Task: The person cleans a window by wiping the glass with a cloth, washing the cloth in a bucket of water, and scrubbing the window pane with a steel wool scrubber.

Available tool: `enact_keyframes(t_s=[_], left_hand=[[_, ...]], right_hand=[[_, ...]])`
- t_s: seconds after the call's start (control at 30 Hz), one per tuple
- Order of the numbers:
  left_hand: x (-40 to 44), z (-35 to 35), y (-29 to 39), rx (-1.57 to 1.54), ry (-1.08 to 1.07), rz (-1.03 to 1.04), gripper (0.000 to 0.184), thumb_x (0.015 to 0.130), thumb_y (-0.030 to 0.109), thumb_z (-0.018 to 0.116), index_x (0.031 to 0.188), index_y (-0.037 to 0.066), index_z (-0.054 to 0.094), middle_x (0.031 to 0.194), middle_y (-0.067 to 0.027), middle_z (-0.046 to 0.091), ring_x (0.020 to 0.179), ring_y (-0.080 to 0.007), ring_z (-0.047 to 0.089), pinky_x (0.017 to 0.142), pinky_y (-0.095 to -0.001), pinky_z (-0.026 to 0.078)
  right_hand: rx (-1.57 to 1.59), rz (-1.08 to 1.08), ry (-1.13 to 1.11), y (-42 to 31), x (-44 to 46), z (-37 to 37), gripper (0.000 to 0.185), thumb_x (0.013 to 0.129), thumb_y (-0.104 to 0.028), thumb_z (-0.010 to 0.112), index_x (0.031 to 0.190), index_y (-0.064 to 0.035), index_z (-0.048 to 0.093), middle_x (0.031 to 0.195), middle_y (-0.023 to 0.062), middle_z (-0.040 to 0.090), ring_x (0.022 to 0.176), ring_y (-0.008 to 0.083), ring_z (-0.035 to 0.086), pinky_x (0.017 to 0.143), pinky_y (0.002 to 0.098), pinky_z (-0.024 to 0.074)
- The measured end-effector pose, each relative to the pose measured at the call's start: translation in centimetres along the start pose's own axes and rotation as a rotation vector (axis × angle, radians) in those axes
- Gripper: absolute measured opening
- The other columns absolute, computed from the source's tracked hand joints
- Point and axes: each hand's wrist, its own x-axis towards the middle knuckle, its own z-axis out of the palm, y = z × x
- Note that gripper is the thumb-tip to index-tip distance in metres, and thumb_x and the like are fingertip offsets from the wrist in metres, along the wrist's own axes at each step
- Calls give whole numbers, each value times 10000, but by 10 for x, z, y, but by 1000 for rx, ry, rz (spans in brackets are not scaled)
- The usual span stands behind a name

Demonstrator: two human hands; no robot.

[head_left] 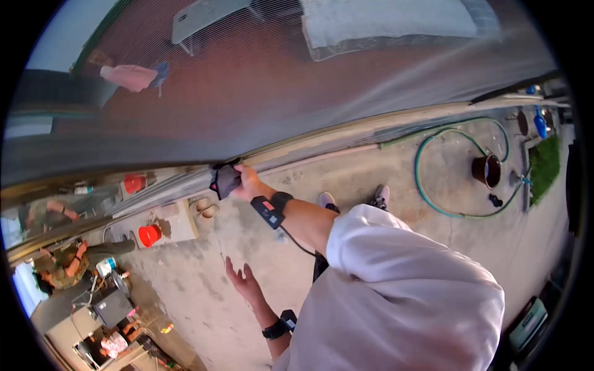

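My right hand (249,182) is closed around a bunched dark grey cloth (226,179) with a black edge and a small red mark. It presses the cloth to the long sill (322,140) at the foot of a large glass pane or screen (204,130). Lower down, my left hand (245,283) hangs in the air over the concrete floor, fingers apart and holding nothing. Dark devices are strapped at both wrists, a cable running from the right one.
Tan slippers (207,208) and a red bucket (150,235) lie left of my feet. A green hose (417,167) loops around a brown pot (486,171) at right. Another person (65,266) is at far left, near a grey box-like unit (113,307).
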Motion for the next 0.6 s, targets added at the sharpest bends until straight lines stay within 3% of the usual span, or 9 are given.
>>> enact_keyframes(t_s=[0.07, 0.17, 0.33, 0.47, 0.5, 0.6], left_hand=[[-5, -9, -18, -24, -19, -36, 547, 877, -14, 560, 1395, 60, 403, 1422, -116, 416, 1274, -235, 435, 931, -334, 430], [-10, 4, -14, -12, -78, -90, 505, 882, -2, 560, 1369, 24, 431, 1416, -121, 424, 1274, -229, 437, 876, -289, 470], [5, 57, 5, 51, -296, 77, 466, 886, -4, 552, 1342, 7, 453, 1381, -120, 468, 1219, -211, 490, 877, -283, 470], [-3, 120, 79, -4, -478, 113, 436, 891, 6, 547, 1321, -3, 475, 1324, -118, 523, 1125, -199, 541, 845, -270, 474], [-4, 137, 89, 24, -506, 225, 424, 891, 19, 545, 1310, 3, 488, 1319, -123, 526, 1097, -198, 544, 831, -270, 474], [-20, 179, 121, 54, -587, 293, 433, 881, 30, 554, 1310, 21, 494, 1320, -127, 526, 1111, -202, 547, 841, -271, 470]], right_hand=[[219, -94, 42, -13, 20, -2, 180, 915, -124, 447, 1044, -9, 498, 1025, 128, 601, 1016, 274, 581, 940, 409, 468], [99, -67, 175, -64, -11, -4, 144, 879, -92, 482, 1003, -19, 496, 990, 121, 589, 952, 271, 589, 892, 411, 496], [122, -194, 160, -186, -81, -32, 113, 856, -82, 505, 961, -40, 501, 944, 104, 575, 874, 273, 594, 802, 430, 516], [30, -378, 161, -311, -175, -56, 85, 893, -70, 482, 934, -4, 517, 943, 121, 581, 905, 273, 595, 848, 430, 509], [4, -395, 123, -348, -190, -71, 111, 900, -63, 473, 957, 9, 537, 962, 137, 607, 923, 284, 613, 878, 437, 513], [-57, -543, 106, -452, -259, -98, 186, 921, -64, 438, 1021, 31, 563, 995, 147, 642, 952, 276, 642, 925, 419, 507]])
